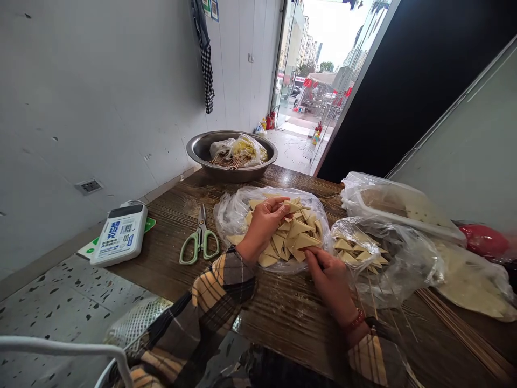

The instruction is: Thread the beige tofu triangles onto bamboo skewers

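Note:
A pile of pale yellow tofu triangles [297, 237] lies on an open clear plastic bag [232, 213] in the middle of the wooden table [283, 312]. My left hand [264, 221] rests on the pile, its fingers pinched round one triangle at the top. At the pile's near right edge my right hand [329, 277] has its fingers curled; what they hold is hidden. A second clear bag [404, 258] to the right holds more triangles, some on thin sticks.
Green-handled scissors [200, 240] lie left of the pile. A steel basin [202, 148] with bagged skewers stands at the far edge. A white box [121, 234] sits at the table's left. Bamboo skewers [464, 334] lie at the right, beside a bagged tray [399, 205].

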The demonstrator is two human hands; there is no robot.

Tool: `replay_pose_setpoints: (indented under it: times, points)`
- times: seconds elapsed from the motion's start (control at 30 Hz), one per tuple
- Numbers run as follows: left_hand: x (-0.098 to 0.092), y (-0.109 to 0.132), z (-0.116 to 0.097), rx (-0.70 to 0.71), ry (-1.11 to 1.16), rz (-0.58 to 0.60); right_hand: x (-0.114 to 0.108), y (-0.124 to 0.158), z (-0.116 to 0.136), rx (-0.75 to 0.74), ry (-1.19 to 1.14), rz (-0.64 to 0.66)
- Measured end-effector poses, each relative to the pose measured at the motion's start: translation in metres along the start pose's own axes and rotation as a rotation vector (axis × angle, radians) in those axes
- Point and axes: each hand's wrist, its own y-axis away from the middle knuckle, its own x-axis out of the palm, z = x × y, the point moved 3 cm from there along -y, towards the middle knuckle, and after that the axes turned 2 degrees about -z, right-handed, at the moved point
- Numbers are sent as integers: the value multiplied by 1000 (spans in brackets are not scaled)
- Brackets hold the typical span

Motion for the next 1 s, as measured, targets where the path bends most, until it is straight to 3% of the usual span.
replay_pose_setpoints:
  times: [0.23,0.37,0.5,1.0]
  points:
    - [-5,-1,-4,-73,138,78,-3,1,4,-12,-47,10]
    - [-1,2,-4,-159,223,217,-2,1,5,-36,-44,23]
    - [6,7,-3,-154,254,323,-1,2,4,-26,-45,17]
    - [17,16,-2,-88,226,229,2,3,1,-13,-29,4]
